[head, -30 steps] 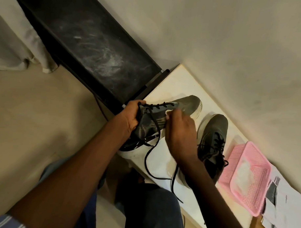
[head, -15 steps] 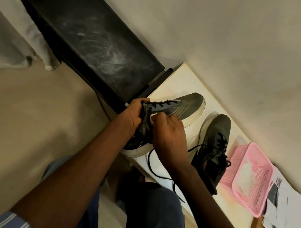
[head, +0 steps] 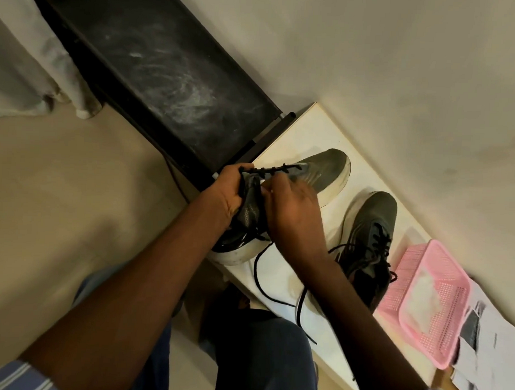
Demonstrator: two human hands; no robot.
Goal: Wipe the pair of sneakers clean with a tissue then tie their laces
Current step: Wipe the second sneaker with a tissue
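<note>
Head view. The sneaker being worked lies at the centre of the frame on the white table, toe toward the upper right, heel at the table's near edge. The left hand grips the collar and tongue area, fingers curled over the top by the laces. The right hand rests over the side of the upper with fingers bent; a small pale patch shows at its fingertips, possibly a tissue, but motion blur prevents confirmation. Whether it pinches anything cannot be told.

Handling, as a judgement: the sneaker is light. Its mesh upper is soft and folds under the left hand's grip, while the white sole looks stiff. Hold at the collar or the sole rim for control. The loose black laces trail down across the table toward the lower centre; they are limp and can snag or drag.

The second sneaker stands to the right, just beside the first, laces untied. A pink basket with something white inside sits at the right, with printed papers beyond it.

The table abuts a plain wall across the upper right. A dusty black surface adjoins it at the upper left, with pale cloth hanging at the far left and floor below.
</note>
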